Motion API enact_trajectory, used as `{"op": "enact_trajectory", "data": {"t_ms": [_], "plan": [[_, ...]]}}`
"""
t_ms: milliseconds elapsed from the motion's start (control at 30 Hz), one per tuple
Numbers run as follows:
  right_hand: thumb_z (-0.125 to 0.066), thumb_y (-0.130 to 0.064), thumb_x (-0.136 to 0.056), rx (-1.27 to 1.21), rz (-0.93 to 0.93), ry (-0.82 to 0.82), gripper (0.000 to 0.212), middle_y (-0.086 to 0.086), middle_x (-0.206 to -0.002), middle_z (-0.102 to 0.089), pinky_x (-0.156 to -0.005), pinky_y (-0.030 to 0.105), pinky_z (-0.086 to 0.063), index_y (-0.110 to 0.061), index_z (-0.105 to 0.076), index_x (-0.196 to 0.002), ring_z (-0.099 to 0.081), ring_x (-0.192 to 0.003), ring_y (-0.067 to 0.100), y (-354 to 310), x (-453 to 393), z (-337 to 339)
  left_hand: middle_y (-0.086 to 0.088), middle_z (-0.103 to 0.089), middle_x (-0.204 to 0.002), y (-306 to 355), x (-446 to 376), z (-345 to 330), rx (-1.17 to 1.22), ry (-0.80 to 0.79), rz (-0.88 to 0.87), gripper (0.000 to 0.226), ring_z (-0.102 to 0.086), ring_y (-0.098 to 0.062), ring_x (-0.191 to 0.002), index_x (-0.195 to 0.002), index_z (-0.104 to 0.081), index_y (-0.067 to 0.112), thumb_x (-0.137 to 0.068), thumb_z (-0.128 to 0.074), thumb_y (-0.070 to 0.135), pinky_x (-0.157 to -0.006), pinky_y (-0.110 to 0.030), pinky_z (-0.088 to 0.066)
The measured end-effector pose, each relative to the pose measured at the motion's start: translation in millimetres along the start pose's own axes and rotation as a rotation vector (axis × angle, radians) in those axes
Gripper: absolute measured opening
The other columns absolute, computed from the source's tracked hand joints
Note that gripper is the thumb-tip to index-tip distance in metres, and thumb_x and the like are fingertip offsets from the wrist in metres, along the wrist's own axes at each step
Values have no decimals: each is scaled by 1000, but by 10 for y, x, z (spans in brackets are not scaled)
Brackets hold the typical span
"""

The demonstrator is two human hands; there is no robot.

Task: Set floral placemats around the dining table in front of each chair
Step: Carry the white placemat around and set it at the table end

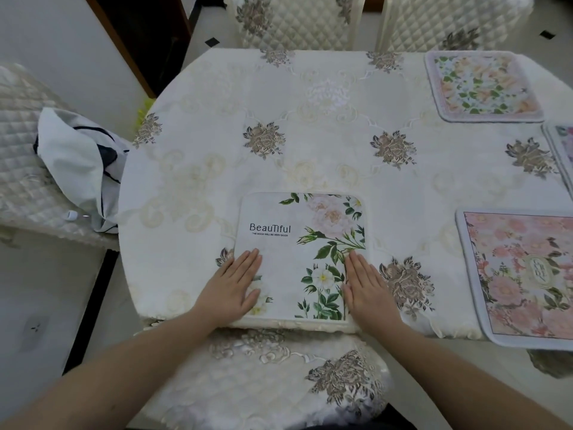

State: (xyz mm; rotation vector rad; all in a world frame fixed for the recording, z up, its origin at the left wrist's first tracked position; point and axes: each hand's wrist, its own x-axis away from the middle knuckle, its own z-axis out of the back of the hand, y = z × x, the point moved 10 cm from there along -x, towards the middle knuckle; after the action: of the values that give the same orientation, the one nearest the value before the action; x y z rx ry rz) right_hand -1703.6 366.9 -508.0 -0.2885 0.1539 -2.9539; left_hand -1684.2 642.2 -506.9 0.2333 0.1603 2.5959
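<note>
A white square placemat printed with pale roses, green leaves and the word "BeauTiful" (299, 252) lies flat at the near edge of the surface (325, 144), which is draped in a cream embroidered cloth, directly in front of the quilted cream chair (273, 377) below the camera. The left hand (234, 285) and the right hand (367, 287) both press flat on its near corners, fingers straight and held together, gripping nothing. A pink rose-patterned placemat (521, 277) lies to the right at the near edge, a peach and green floral placemat (482, 85) sits at the far right before another quilted chair (446, 23), and a white cloth with dark trim (79, 162) rests on the chair at left.
</note>
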Motion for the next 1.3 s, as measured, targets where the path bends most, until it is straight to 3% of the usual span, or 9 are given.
{"op": "enact_trajectory", "data": {"t_ms": [133, 233, 333, 467, 567, 767, 967, 1100, 1300], "plan": [[-16, -37, -103, 12, -20, 12, 59, 10, -150, -45, -120, 31, -1, -5, -43, -145, -41, -141, 22, -9, -97, 128, -8, -48, -151, 17, -63, 189, -31, 125, -28, 53, -46, -24, -139, -144, -51, 8, -102, -33, 36, -118, -49, -25], [-24, -33, -101, -57, 2, 81, 56, 11, -148, -47, -121, 32, -8, -4, -45, -144, -42, -140, 23, -173, -304, 279, -13, -59, -138, 136, -292, 291, 27, 182, -3, 49, -53, -30, -130, -137, -58, 6, -101, -36, 30, -116, -49, -28], [-22, -32, -101, -132, 27, 117, 57, 10, -154, -38, -122, 36, -16, -4, -39, -148, -32, -145, 24, -512, -659, 371, -10, -45, -154, 309, -696, 268, 70, 120, 73, 54, -36, -23, -145, -150, -42, 8, -103, -29, 31, -122, -42, -16], [-6, -35, -91, -242, -28, 115, 71, 7, -162, -19, -122, 33, -6, -8, -25, -154, -16, -150, 19, -808, -1180, 396, -5, -28, -163, 298, -1197, 282, 122, 117, 224, 60, -19, -20, -152, -156, -24, 10, -99, -28, 29, -123, -39, -7], [-7, -36, -92, -234, -22, 117, 70, 5, -162, -21, -123, 34, -8, -10, -27, -154, -17, -150, 19, -866, -1357, 315, -1, -8, -167, 264, -1317, 137, 84, 47, 225, 62, -1, -16, -154, -158, -5, 14, -100, -15, 34, -123, -41, 1], [-17, -34, -98, -98, -15, 83, 61, 3, -162, -21, -120, 37, -3, -12, -24, -154, -15, -150, 16, -791, -1372, 178, 0, -16, -166, 214, -1329, 95, 76, 69, 236, 60, -10, -13, -154, -159, -17, 15, -102, -16, 35, -123, -40, -2], [-25, -33, -102, -102, -94, 97, 56, 4, -160, -28, -122, 41, -13, -13, -28, -154, -21, -149, 18, -527, -1296, 164, 5, 5, -167, -81, -1240, 93, 121, 36, 256, 63, 7, -10, -153, -160, 1, 26, -102, -14, 44, -124, -38, 3], [-14, -36, -101, -110, -172, 104, 60, 5, -163, -16, -123, 36, -4, -11, -19, -155, -13, -151, 18, -139, -1238, 183, 8, 15, -165, -483, -1091, 137, 150, 33, 337, 65, 14, -8, -152, -159, 7, 26, -103, -16, 47, -124, -34, 5], [-10, -38, -100, -138, -317, 109, 64, 8, -164, -8, -122, 33, 0, -7, -10, -156, -6, -152, 17, 253, -1098, 233, 3, 1, -166, -611, -1061, 217, 50, 58, 317, 67, -1, -11, -153, -160, -6, 18, -100, -12, 47, -123, -35, 5]]}}
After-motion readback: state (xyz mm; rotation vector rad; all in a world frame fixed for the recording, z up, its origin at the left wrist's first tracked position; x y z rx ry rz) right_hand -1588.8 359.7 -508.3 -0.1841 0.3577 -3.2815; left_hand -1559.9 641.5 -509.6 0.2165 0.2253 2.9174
